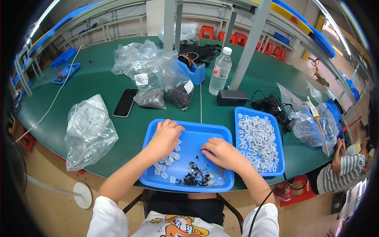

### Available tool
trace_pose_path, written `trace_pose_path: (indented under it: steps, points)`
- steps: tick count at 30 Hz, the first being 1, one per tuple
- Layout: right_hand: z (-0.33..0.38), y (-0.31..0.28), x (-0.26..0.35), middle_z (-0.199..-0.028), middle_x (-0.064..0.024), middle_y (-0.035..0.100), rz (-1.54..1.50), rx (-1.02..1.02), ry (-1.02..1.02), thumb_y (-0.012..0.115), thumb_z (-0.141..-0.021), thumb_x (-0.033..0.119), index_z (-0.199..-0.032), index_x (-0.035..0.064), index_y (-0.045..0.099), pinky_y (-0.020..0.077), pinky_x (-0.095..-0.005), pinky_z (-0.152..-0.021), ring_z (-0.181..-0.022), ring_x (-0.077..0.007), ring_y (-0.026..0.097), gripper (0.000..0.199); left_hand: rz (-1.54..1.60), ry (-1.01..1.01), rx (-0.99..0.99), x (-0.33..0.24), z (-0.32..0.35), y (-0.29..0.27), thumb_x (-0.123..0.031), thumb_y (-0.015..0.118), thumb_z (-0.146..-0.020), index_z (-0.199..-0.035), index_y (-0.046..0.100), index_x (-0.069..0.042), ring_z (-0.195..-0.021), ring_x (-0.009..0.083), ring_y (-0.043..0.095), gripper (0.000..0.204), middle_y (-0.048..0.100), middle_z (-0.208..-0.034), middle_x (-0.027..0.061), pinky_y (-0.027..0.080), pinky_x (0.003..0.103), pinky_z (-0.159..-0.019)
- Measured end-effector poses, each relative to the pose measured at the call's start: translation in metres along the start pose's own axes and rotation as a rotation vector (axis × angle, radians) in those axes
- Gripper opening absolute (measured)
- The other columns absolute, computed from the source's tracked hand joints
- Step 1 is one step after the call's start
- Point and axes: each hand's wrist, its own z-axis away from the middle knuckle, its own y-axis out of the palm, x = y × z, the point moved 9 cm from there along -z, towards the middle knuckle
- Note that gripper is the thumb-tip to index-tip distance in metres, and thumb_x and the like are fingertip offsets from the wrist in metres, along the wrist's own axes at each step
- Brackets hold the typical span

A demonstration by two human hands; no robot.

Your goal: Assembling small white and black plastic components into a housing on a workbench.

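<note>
A blue tray (185,188) lies in front of me at the table's near edge. My left hand (166,137) is over its far left part, fingers curled down and closed; whatever lies under the fingertips is hidden. Small translucent white plastic pieces (167,160) are scattered beneath that wrist. My right hand (222,152) reaches in from the right, thumb and fingers drawn together in a pinch above the tray floor; anything between them is too small to name. Near the tray's front edge, below the right hand, sits a loose heap of tiny black parts (193,175) with small metal bits (212,179) beside it.
A second blue tray (281,158), full of white plastic pieces, stands to the right. Plastic bags (92,130), a phone (125,102), a water bottle (221,71), a black adapter box (232,98) and tangled cables (272,106) surround the trays. Metal posts (248,47) rise behind. Another person (343,170) sits at far right.
</note>
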Motion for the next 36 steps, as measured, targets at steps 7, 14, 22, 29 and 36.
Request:
trace_pose_path:
  steps: [7,14,22,29,36]
  points:
    - [-0.002,0.011,0.006,-0.087,-0.0114,0.061,-0.332,0.146,0.099,0.066,-0.087,0.011,-0.097,0.0012,0.065,0.05,-0.0369,-0.079,-0.088,-0.0272,0.061,0.014,-0.033,0.035,-0.006,-0.005,-0.002,-0.003,-0.003,0.068,-0.078,-0.1,0.068,-0.005,-0.103,0.0278,0.053,0.022,0.06,-0.096,0.009,0.036,0.041,-0.096]
    - [0.002,0.025,0.004,-0.094,-0.0128,0.06,-0.367,0.222,0.075,0.064,-0.087,0.008,-0.096,0.002,0.063,0.0496,-0.0387,-0.079,-0.09,-0.0304,0.061,0.011,-0.16,0.003,-0.05,-0.01,-0.001,-0.007,-0.004,0.069,-0.076,-0.093,0.065,-0.004,-0.102,0.0277,0.051,0.017,0.057,-0.095,0.0091,0.036,0.041,-0.096]
    - [0.0,0.017,0.007,-0.093,-0.0108,0.06,-0.26,0.143,0.055,0.064,-0.087,0.004,-0.094,0.0026,0.063,0.0501,-0.037,-0.077,-0.089,-0.029,0.061,0.008,0.208,-0.104,-0.113,-0.013,-0.01,-0.021,-0.002,0.067,-0.084,-0.096,0.064,-0.005,-0.083,0.0219,0.059,0.013,0.061,-0.087,0.0072,0.048,0.034,-0.08]
    - [-0.002,0.018,0.007,-0.095,-0.0109,0.059,-0.24,0.142,0.079,0.064,-0.086,0.005,-0.095,0.0029,0.063,0.0504,-0.0375,-0.078,-0.09,-0.0298,0.061,0.009,1.041,-0.332,0.009,-0.013,-0.006,-0.009,-0.009,0.068,-0.09,-0.112,0.065,-0.002,-0.081,0.0067,0.061,0.023,0.064,-0.093,0.0015,0.049,0.024,-0.071]
    - [-0.004,0.012,0.012,-0.095,-0.0113,0.058,-0.168,0.079,0.048,0.064,-0.086,0.006,-0.099,0.0034,0.062,0.0491,-0.04,-0.083,-0.096,-0.031,0.059,0.013,1.242,-0.381,0.027,-0.02,-0.003,-0.01,-0.001,0.07,-0.085,-0.112,0.063,0.001,-0.083,0.0055,0.058,0.027,0.06,-0.102,0.0033,0.049,0.023,-0.075]
